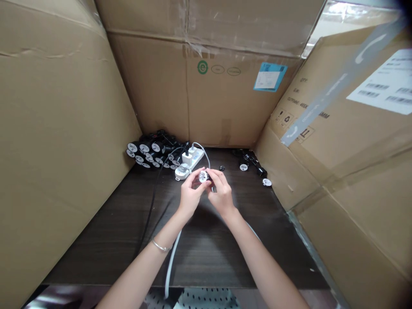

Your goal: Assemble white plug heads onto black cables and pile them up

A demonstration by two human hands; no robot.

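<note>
My left hand (pixel 189 194) and my right hand (pixel 220 191) meet over the middle of the dark table. Between their fingertips is a small black device with a white round end (pixel 203 176). That white end faces me; most of its black body is hidden by my right fingers. Both hands are closed on it. Just beyond my left hand lies a white power strip (pixel 182 173) with white plug-in adapters (pixel 187 159) in it. A small black piece (pixel 222 168) rests on the table past my right hand.
Several black devices with white round ends (pixel 144 148) are piled at the back left. A few similar black parts (pixel 254 165) lie at the back right. Cardboard boxes (pixel 225 103) wall three sides. A black cable (pixel 153 201) and white cable (pixel 172 257) cross the table (pixel 206 257).
</note>
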